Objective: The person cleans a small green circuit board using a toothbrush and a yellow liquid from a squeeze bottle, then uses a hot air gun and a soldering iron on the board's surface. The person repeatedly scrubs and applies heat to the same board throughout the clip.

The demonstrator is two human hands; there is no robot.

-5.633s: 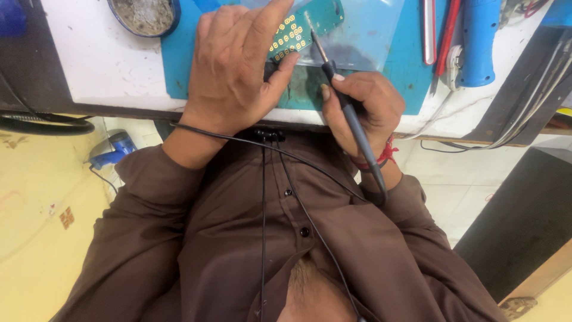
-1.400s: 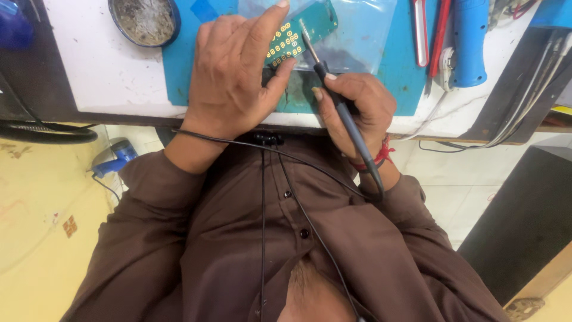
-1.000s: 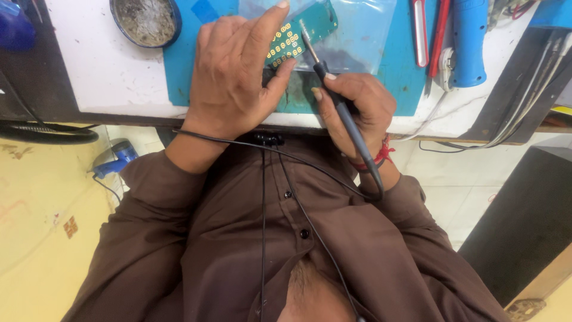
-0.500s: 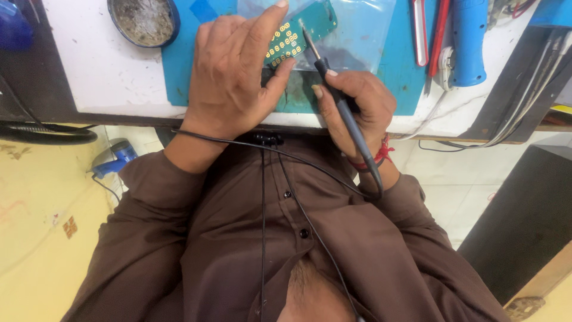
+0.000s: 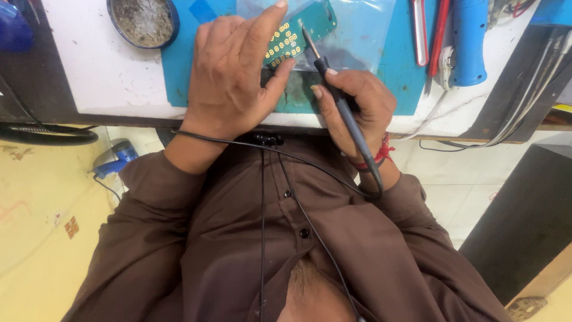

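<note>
So the table [image 5: 89, 71] is white and runs across the top of the view, with a blue mat [image 5: 411, 83] laid over the middle of it. The person sits right against its edge in a brown shirt [image 5: 250, 250], with thin black cords hanging down the front.

Left hand [image 5: 232, 71] is spread flat over the mat, palm down, index finger stretched up along the left side of the board [image 5: 298, 33] and thumb tucked in under its lower edge. So it's pressing and pinning the board, not wrapped around it. The board is a small green strip with rows of gold pads, lying tilted on a clear plastic bag [image 5: 363, 36], just up and right of the left hand's knuckles.

Right hand [image 5: 357, 101] sits lower right of the board, clenched pen-style around a dark iron [image 5: 342, 110]. Its tip [image 5: 305, 31] touches the top face of the board near the pad rows, and the cable runs back over the wrist, past a red thread bracelet [image 5: 381, 154].

A round tin [image 5: 143, 21] of grey stuff sits top left, well apart from the hands. Red-handled tools [image 5: 426, 30] and a blue tool [image 5: 471, 39] lie to the right.
</note>
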